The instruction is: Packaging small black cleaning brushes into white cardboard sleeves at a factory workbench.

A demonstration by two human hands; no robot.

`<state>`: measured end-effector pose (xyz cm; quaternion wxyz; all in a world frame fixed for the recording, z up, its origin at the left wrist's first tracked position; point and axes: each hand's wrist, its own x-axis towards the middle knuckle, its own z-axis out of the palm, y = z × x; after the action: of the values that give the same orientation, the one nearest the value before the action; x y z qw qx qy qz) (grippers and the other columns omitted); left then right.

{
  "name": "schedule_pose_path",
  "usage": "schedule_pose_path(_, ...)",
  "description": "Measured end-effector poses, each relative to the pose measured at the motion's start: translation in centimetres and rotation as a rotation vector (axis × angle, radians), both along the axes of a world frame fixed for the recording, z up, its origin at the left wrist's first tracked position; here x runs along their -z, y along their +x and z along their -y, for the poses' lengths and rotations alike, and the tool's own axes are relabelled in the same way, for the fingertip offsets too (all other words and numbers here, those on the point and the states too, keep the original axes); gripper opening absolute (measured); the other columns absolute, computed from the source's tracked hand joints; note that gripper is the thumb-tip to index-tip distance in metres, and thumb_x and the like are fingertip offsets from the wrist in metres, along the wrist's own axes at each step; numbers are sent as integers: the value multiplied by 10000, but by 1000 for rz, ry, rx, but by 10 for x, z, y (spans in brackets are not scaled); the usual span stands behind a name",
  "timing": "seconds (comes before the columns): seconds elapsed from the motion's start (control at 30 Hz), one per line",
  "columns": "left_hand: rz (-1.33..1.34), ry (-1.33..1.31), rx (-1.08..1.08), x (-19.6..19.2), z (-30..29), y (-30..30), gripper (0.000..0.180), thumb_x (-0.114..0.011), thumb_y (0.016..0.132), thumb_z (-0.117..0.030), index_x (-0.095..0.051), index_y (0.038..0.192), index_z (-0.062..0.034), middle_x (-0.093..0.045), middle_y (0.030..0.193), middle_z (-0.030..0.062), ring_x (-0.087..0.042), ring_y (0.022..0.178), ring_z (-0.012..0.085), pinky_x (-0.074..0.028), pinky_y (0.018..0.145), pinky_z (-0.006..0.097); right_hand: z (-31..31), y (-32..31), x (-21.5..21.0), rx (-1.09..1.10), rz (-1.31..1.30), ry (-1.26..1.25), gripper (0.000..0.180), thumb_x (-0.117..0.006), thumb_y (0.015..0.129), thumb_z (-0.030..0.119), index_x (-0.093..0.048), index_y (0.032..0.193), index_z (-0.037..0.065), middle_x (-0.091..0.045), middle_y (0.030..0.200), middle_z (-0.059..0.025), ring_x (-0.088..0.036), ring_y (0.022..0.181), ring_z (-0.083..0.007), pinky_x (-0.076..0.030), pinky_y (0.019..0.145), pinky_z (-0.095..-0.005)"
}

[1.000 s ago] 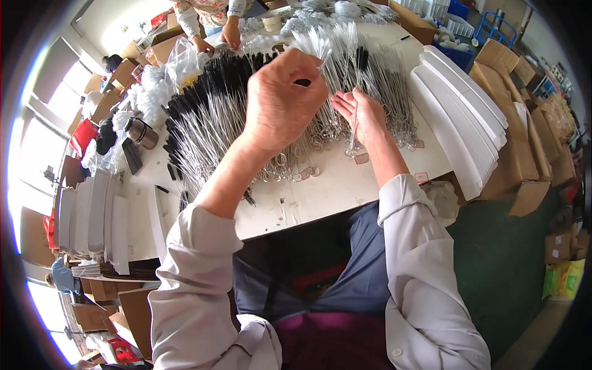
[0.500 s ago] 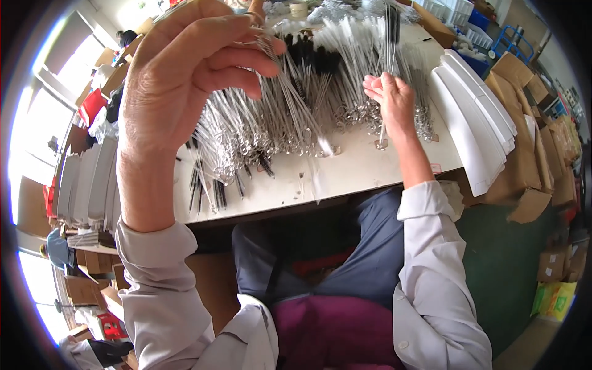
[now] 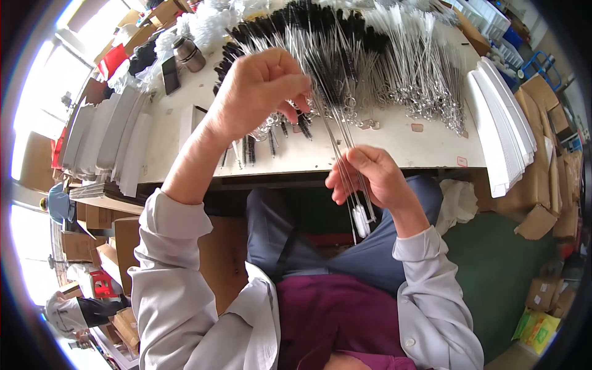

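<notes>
Though two hands (image 3: 262, 92) (image 3: 377, 176), one wire bundle (image 3: 333, 103)

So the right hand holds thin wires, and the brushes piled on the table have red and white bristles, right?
Not red: in the head view, the brushes piled on the table have black and white bristles. The right hand does hold thin wires.

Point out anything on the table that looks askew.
A few dark brush ends poke out of the near left edge of the brush pile; they look odd because most dark bristles lie on its far side.
</notes>
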<state>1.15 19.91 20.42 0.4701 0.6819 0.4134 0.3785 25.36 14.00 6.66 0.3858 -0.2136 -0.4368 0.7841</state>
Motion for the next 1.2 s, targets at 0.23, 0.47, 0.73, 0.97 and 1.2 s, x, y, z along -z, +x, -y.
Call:
schedule_pose_path(0.23,-14,10,-128,47,4,-37,131,-648,982,-91,-590,918,8,-689,767,85,-686,676,129,-571,594,277,33,-9,23,3,245,-7,392,-473,1111,299,-652,1114,-51,-714,838,-125,-726,700,-199,-621,652,-322)
schedule_pose_path(0.47,2,94,-269,74,21,-49,127,-653,967,-44,-555,891,-17,-650,735,50,-622,636,86,-516,575,258,45,-18,33,33,299,-59,399,-470,1117,320,-668,1130,-27,-610,711,-17,-544,520,-74,-458,491,-226)
schedule_pose_path(0.73,-449,609,-191,93,54,-41,78,-709,909,-16,-637,937,-23,-672,801,102,-692,706,232,-547,662,333,53,-28,39,-12,303,-134,455,-453,1119,382,-670,1131,-18,-465,644,53,-407,493,-26,-378,450,-205)
schedule_pose_path(0.97,-742,940,-25,111,70,-47,187,-683,780,45,-644,947,-28,-629,823,101,-672,697,301,-549,629,397,66,-38,50,-8,384,-116,558,-451,1094,498,-691,1089,-5,-397,624,87,-322,513,8,-291,446,-186)
schedule_pose_path(1.2,-802,637,-485,119,91,-98,307,-788,846,-147,-659,1085,-4,-697,1008,180,-687,874,394,-562,745,440,62,-39,57,41,519,58,520,-484,1096,464,-721,1006,11,-411,615,75,-363,565,-17,-302,504,-232)
